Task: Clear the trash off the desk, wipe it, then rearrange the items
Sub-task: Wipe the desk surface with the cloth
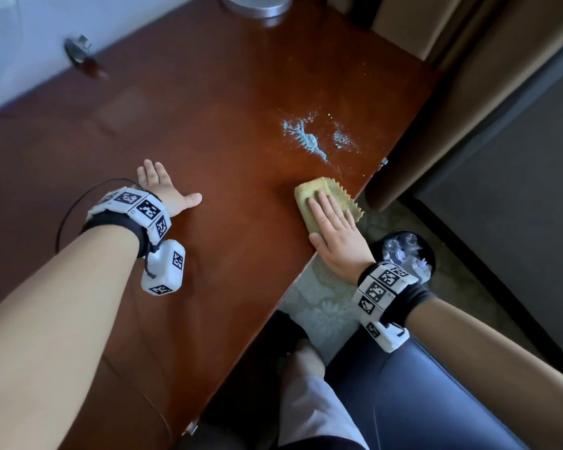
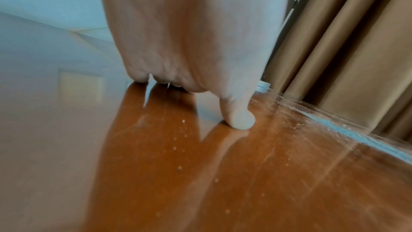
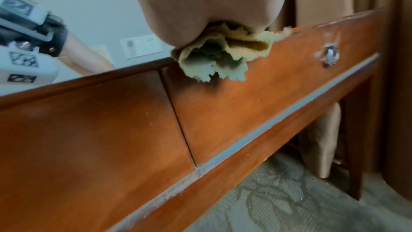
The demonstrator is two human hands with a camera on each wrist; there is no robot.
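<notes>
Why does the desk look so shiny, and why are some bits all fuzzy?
Left wrist view: the polished desk mirrors the left hand, with pale glare at left and soft blur nearby. Head view: the powder looks sharp, while the far lamp base and the edges smear. Right wrist view: the cloth under the right hand throws a dark shadow on the drawer front.

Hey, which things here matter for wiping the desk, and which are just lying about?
For the job:
- cloth under the right hand
- spilled powder
- desk
- left hand, flat on the desk

Lying about:
- round metal base
- bin on the floor
- curtain
</notes>
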